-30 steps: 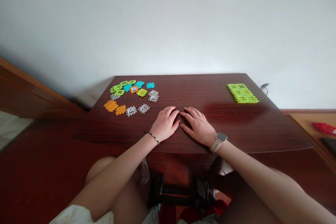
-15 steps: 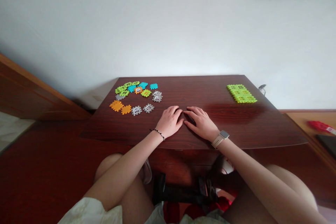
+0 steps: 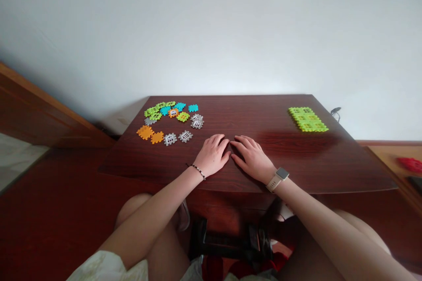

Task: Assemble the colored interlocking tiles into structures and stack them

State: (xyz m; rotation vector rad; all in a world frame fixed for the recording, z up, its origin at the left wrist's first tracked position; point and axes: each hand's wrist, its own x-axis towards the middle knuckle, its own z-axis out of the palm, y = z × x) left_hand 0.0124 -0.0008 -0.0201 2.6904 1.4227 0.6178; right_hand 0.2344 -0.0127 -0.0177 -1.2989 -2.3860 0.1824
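Both hands lie flat, palms down, side by side; left hand (image 3: 212, 155) and right hand (image 3: 253, 157) fingertips almost touch.

Dark wood table (image 3: 296, 162): loose coloured tiles (image 3: 171, 122) back left, green panel (image 3: 308, 119) back right.

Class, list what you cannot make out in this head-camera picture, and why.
Head view: palms of left hand and right hand, lying face down on the table.
Head view: red object, cut off by the right edge.
Head view: window details on the loose tiles, too small.
Head view: dark items under the table, shadowed.
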